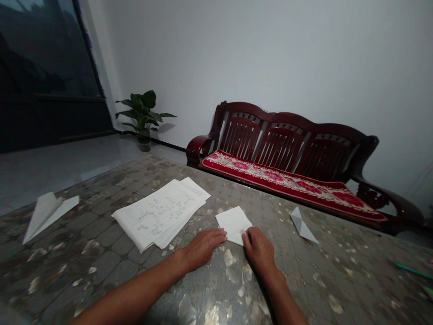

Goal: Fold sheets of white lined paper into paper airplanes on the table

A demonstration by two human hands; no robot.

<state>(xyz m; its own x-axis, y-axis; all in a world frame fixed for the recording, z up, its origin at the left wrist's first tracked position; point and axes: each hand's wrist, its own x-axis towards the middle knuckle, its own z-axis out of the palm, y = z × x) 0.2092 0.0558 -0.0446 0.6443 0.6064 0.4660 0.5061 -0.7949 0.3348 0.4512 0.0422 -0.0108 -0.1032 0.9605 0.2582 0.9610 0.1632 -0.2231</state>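
Observation:
A small folded piece of white paper (234,220) lies on the patterned tabletop in front of me. My left hand (206,246) rests low on the table with its fingers stretched out, and the fingertips touch the paper's lower left edge. At the lower right edge is my right hand (260,248), its fingers curled and its thumb against the paper. The undersides of the right fingers are hidden. Left of my hands sits a stack of paper sheets (165,210) with writing or drawings on top.
A paper plane (47,214) lies at the far left of the table (101,234), and a folded paper shape (302,225) at the right. A green stick-like thing (412,270) is near the right edge. Behind stand a wooden bench (287,140) and a potted plant (142,113).

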